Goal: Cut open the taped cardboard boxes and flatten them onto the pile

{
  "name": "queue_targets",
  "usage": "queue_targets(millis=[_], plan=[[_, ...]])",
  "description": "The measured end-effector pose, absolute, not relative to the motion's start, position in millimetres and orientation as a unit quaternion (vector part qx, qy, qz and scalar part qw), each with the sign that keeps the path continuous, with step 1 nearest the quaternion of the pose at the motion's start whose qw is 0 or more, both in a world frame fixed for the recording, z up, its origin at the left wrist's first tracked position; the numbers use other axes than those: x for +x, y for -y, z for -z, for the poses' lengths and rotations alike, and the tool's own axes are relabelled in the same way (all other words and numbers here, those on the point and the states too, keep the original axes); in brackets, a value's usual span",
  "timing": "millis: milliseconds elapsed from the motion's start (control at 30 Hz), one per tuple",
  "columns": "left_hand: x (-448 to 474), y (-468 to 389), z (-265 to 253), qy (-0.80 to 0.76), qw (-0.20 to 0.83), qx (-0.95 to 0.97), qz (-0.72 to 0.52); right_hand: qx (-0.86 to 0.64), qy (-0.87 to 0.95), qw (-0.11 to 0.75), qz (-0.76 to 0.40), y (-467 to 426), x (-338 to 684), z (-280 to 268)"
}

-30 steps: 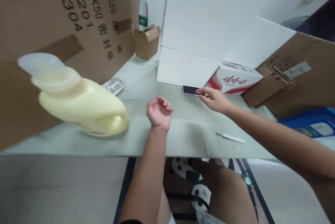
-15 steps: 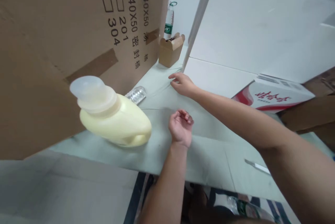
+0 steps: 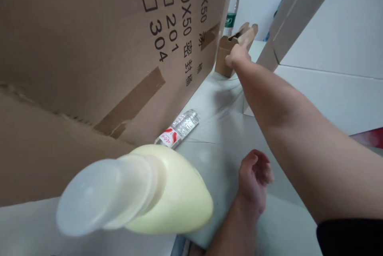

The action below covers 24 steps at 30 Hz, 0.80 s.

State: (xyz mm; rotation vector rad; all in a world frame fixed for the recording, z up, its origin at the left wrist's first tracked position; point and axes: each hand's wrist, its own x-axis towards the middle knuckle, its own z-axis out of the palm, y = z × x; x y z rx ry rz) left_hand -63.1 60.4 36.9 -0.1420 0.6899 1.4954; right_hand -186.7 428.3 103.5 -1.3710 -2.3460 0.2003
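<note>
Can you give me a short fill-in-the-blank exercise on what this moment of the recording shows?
1. The right hand reaches out to the small brown ____ box.
2. The left hand rests on the table, loosely curled and holding ____.
3. The pale yellow jug has a translucent ____ on top.
4. A crushed clear bottle lies beside the large ____ carton.

Missing words: cardboard; nothing; cap; cardboard
</note>
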Motion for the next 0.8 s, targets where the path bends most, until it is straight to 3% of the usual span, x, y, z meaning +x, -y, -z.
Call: queue_targets(millis=[100,300,467,567,700,800], plan=[[-65.1,-65.8,-31.6,-0.322,0.677,-0.041,-0.661,-0.557,0.806,0.182,-0.086,-426.6,-187.6,-103.1],[-63.8,-55.1,-26.4,-0.365,0.641,0.018,-0.675,-0.506,0.835,0.205,-0.064,-359.1,-175.9,-112.1],[-70.7,-47.3,-30.0,-0.449,0.545,0.079,-0.704,-0.368,0.916,0.159,-0.02,-258.3,-116.7,-98.4],[-68.7,-37.5,-39.8,-0.481,0.462,0.152,-0.729,-0.33,0.921,0.207,-0.006,-207.7,-57.7,-93.5],[-49.9,-0.3,-66.0,-0.468,0.255,0.29,-0.795,-0.309,0.914,0.253,-0.072,-146.0,26.7,-102.2],[-33.9,28.1,-83.2,-0.429,0.224,0.377,-0.79,-0.349,0.887,0.291,-0.088,-91.7,95.1,-105.1]])
